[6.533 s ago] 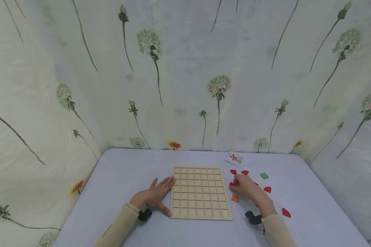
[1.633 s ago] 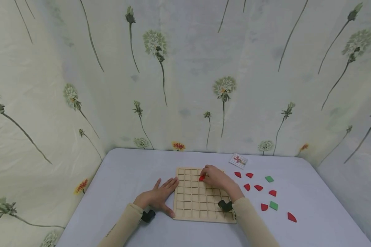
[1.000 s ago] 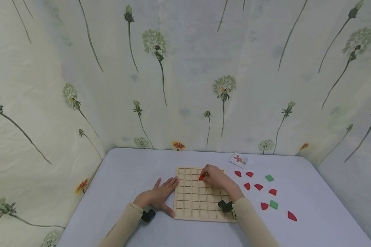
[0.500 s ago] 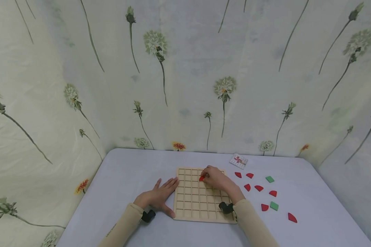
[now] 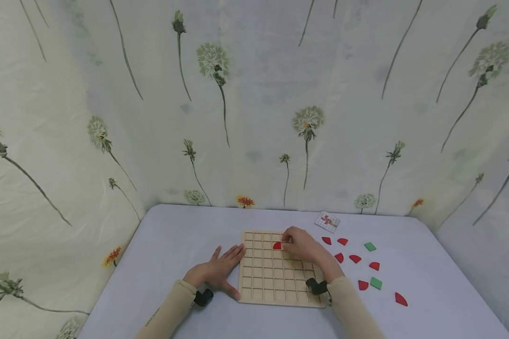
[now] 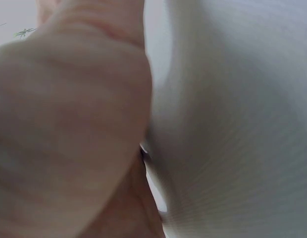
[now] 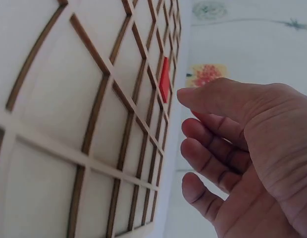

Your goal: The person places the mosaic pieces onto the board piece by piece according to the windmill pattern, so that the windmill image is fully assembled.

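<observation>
A wooden grid board [image 5: 261,271] lies on the table, divided into square cells. One red quarter-circle tile [image 5: 277,246] sits in a cell towards its far side, also seen in the right wrist view as a red tile [image 7: 164,81]. My right hand [image 5: 302,245] hovers just right of that tile, thumb and fingers loosely bent and apart, holding nothing. Spread out flat, my left hand [image 5: 217,270] touches the board's left edge with its fingertips and thumb. In the left wrist view the left hand [image 6: 69,119] fills one side, and little else shows.
Right of the board lie several loose red tiles [image 5: 355,259] and two green tiles, one far [image 5: 370,246] and one nearer [image 5: 376,283]. A small pattern card [image 5: 327,221] lies behind them near the table's back edge. A flowered cloth [image 5: 254,117] hangs behind the table.
My right hand brought a red quarter-circle tile from the table onto the board. Since half a second ago it has let go and drawn slightly right. The left hand stays at the board's edge.
</observation>
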Tool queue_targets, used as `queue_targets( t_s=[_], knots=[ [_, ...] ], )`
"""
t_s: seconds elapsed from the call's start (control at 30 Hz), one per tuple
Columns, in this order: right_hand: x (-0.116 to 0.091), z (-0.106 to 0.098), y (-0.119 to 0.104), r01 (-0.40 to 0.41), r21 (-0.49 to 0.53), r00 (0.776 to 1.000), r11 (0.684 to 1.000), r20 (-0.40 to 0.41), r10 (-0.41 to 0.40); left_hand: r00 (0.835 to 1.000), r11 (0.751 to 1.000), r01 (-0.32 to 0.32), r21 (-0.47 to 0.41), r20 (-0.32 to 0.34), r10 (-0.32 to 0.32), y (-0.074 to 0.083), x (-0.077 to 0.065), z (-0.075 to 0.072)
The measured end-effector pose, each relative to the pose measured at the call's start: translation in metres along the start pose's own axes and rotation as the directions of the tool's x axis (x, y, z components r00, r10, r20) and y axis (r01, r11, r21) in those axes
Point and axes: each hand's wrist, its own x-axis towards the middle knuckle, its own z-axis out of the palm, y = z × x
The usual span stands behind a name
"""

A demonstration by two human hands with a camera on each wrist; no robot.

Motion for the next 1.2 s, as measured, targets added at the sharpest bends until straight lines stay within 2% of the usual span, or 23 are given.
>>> queue_targets(
  t_s=[0.23,0.5,0.77,1.0,1.2],
  knots=[
    [-0.013,-0.016,0.018,0.004,0.054,1.000,0.999,-0.019,-0.003,1.000,1.000,0.014,0.008,0.006,-0.014,-0.001,0.001,0.001],
    [-0.027,-0.034,0.049,0.015,0.064,0.996,0.998,-0.090,-0.009,1.000,1.000,0.015,0.010,0.004,-0.015,-0.002,0.001,0.001],
    [-0.035,-0.048,0.074,-0.125,0.078,0.986,0.989,-0.101,0.133,1.000,1.000,0.013,0.002,0.002,-0.013,-0.002,0.001,0.000],
    [-0.037,-0.053,0.093,-0.163,0.070,0.977,0.984,-0.124,0.171,1.000,1.000,0.013,0.006,-0.007,-0.013,-0.003,0.002,-0.001],
    [-0.038,-0.052,0.105,-0.161,0.056,0.978,0.985,-0.122,0.167,1.000,1.000,0.016,0.004,-0.006,-0.016,-0.003,0.003,-0.001]
  ],
)
